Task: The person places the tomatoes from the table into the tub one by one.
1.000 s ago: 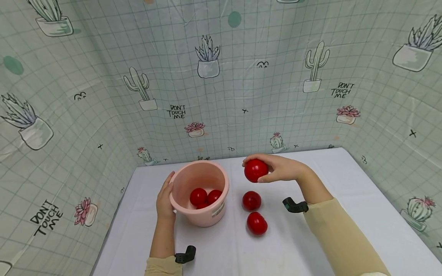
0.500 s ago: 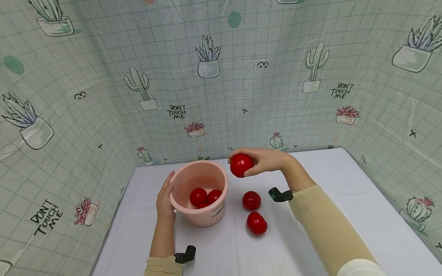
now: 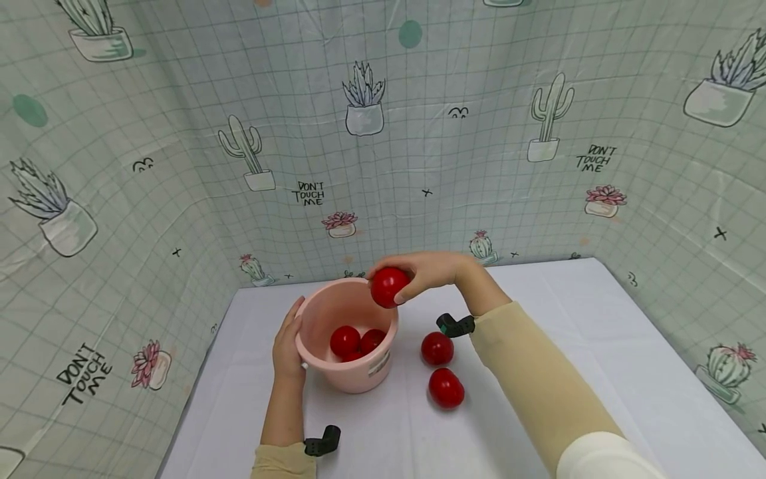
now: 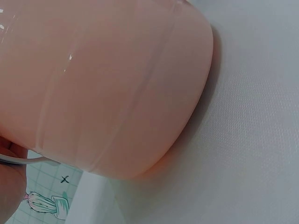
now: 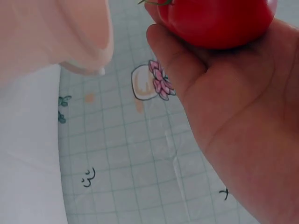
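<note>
A pink plastic bucket (image 3: 350,378) stands on the white table, and my left hand (image 3: 288,349) grips its left side near the rim. Its wall fills much of the left wrist view, where a thin handle passes beside the hand. Over the bucket's right rim, my right hand (image 3: 433,269) holds a red tomato (image 3: 387,287); a green stem tip shows on this tomato (image 5: 219,21) in the right wrist view. Inside lie a tomato (image 3: 345,341), another tomato (image 3: 372,340) and a third, mostly hidden. Right of the bucket sit a nearer tomato (image 3: 446,388) and a farther tomato (image 3: 437,348).
The white cloth-covered table (image 3: 538,319) reaches back to a grid-patterned curtain (image 3: 419,159) printed with cacti, which surrounds it on three sides. Black wrist mounts, one on the left arm (image 3: 323,441) and one on the right arm (image 3: 456,325), stick out near the sleeves.
My right hand has carried the tomato leftward from above the table to the bucket's right rim. The left hand, the bucket and the other tomatoes have stayed in place.
</note>
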A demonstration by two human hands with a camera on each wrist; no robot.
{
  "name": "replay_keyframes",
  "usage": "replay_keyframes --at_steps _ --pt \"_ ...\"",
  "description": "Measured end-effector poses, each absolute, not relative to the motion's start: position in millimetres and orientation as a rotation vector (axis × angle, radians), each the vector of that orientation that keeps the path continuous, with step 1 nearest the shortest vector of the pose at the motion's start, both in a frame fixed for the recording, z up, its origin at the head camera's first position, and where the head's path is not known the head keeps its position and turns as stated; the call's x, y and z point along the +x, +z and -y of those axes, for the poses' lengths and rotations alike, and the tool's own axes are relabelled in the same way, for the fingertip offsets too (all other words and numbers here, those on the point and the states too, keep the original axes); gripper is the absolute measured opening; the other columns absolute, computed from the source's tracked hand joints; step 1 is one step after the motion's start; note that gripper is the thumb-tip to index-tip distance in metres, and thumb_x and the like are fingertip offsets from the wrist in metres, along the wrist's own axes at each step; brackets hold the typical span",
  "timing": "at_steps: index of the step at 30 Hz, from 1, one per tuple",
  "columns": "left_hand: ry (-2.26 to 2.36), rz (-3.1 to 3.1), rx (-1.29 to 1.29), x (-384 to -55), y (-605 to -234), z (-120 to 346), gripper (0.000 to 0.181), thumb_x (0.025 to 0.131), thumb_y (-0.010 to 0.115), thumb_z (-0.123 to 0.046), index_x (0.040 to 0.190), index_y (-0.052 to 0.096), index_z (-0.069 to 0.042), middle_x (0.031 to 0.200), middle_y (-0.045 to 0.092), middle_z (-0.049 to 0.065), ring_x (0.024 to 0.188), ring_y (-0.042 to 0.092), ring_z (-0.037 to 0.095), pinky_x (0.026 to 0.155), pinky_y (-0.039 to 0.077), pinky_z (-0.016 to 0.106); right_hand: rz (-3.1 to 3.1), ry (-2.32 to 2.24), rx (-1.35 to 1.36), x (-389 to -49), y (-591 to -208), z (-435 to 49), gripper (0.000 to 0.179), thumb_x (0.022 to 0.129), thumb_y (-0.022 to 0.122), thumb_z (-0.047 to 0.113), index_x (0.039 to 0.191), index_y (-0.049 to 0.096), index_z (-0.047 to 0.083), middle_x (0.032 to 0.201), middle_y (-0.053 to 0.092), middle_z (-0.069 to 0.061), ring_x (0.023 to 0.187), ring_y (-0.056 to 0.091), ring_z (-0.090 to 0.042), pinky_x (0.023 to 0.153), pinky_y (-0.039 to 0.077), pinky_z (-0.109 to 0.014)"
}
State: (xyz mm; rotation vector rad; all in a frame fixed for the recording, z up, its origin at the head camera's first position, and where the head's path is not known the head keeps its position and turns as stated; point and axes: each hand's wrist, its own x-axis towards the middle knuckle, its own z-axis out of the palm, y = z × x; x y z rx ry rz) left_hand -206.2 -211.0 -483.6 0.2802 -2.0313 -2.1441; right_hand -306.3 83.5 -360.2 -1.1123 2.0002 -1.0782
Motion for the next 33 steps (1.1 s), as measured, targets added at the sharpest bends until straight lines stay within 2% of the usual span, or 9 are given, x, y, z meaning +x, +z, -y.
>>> replay_keyframes --at_steps 6,11,17,22,27,33 --pt "-2.163 2.035 0.295 -206.9 -484.3 211.3 0.041 0.104 0.037 -0.036 0.143 0.049 -0.041 0.153 0.044 -0.016 0.145 0.033 0.009 0.117 0.035 0.04 -2.006 -0.989 -1.11 -309.9 -358.1 -60.1 0.066 0.083 0.073 0.024 0.143 0.048 0.017 0.138 0.053 -0.001 0.125 0.051 -0.022 0.096 0.054 -0.036" --pt "-2.2 1.993 0.269 -207.7 -484.7 213.8 0.043 0.105 0.034 -0.032 0.145 0.049 -0.035 0.156 0.042 -0.011 0.147 0.032 0.012 0.12 0.031 0.041 -1.994 -0.951 -1.064 -310.1 -358.0 -35.4 0.066 0.08 0.073 0.022 0.141 0.05 0.023 0.136 0.054 0.001 0.125 0.051 -0.021 0.094 0.055 -0.034" --pt "-2.229 1.968 0.246 -208.5 -484.4 211.8 0.044 0.105 0.032 -0.03 0.146 0.048 -0.033 0.156 0.041 -0.008 0.147 0.032 0.014 0.121 0.029 0.042 -1.972 -0.9 -1.075 -309.4 -357.4 -12.4 0.066 0.08 0.075 0.024 0.141 0.051 0.023 0.134 0.055 0.003 0.125 0.05 -0.019 0.094 0.055 -0.033" --pt "-2.224 1.975 0.252 -208.3 -483.2 212.1 0.044 0.105 0.033 -0.03 0.146 0.049 -0.033 0.156 0.041 -0.008 0.145 0.033 0.014 0.121 0.029 0.042 -2.002 -0.814 -1.064 -311.7 -358.3 0.9 0.063 0.079 0.077 0.028 0.137 0.054 0.025 0.13 0.057 0.004 0.124 0.05 -0.019 0.095 0.054 -0.033" --pt "-2.214 1.995 0.254 -207.7 -482.3 212.6 0.044 0.105 0.034 -0.031 0.147 0.047 -0.033 0.157 0.04 -0.009 0.147 0.031 0.015 0.121 0.028 0.042 -2.11 -0.645 -1.01 -313.3 -360.9 13.4 0.068 0.077 0.079 0.037 0.139 0.053 0.029 0.129 0.058 0.009 0.125 0.048 -0.017 0.098 0.051 -0.035" --pt "-2.223 1.987 0.253 -206.6 -482.4 211.6 0.045 0.105 0.033 -0.03 0.148 0.046 -0.032 0.158 0.039 -0.008 0.148 0.029 0.015 0.122 0.027 0.043 -2.051 -0.585 -0.947 -312.9 -369.9 24.4 0.067 0.077 0.081 0.042 0.137 0.052 0.036 0.128 0.056 0.01 0.125 0.045 -0.016 0.094 0.052 -0.033"
